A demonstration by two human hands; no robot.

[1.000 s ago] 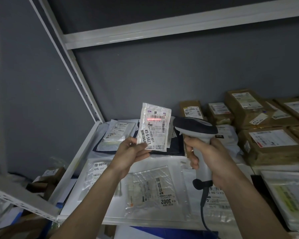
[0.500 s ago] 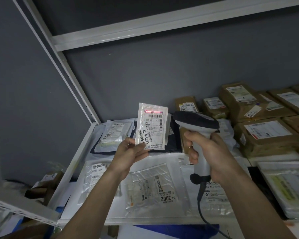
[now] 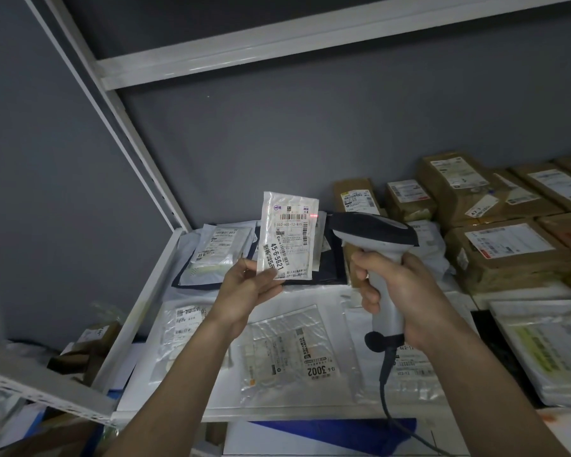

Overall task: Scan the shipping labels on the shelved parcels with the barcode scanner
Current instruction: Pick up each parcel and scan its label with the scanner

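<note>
The left hand point(image 3: 244, 291) pinches the lower edge of a small clear parcel point(image 3: 287, 239) between thumb and fingers, holding it upright above the shelf with its shipping label point(image 3: 289, 240) facing the camera; the label reads "45-6-5621" down its left side, and a small red spot of light sits at its right edge, level with the top barcode. The right hand point(image 3: 406, 298) is wrapped around the grip of the barcode scanner point(image 3: 376, 239), fingers curled round the pale handle, and the dark head of the scanner points left at the held parcel, just beside it but not touching. A dark cable point(image 3: 384, 387) hangs from the foot of the handle and runs down out of view. Below both hands lies the white shelf point(image 3: 165, 328), covered with flat plastic mailers: one marked "3002" point(image 3: 289, 351) lies between the forearms, another point(image 3: 185, 324) to its left, and a dark bag point(image 3: 330, 268) with a pale pouch point(image 3: 216, 255) at its left sits behind the held parcel. Brown cardboard boxes point(image 3: 508, 252) with white labels are stacked along the back and right of the shelf against the grey wall point(image 3: 310, 127), and a white shelf beam point(image 3: 277, 41) crosses overhead
</note>
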